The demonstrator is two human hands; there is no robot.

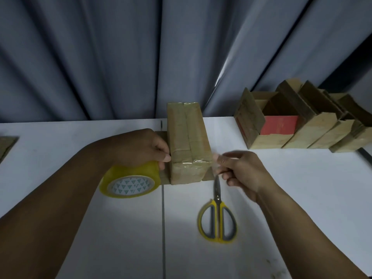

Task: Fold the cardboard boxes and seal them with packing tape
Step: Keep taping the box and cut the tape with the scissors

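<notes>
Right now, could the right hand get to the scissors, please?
Probably yes. The scissors lie on the table right beside the right hand, nothing between them. That hand is pinching the tape end at the box, so it would have to let go first.

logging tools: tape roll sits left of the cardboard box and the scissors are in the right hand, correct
No: head view shows the scissors lying on the table, not in the right hand. The tape roll is left of the cardboard box.
</notes>
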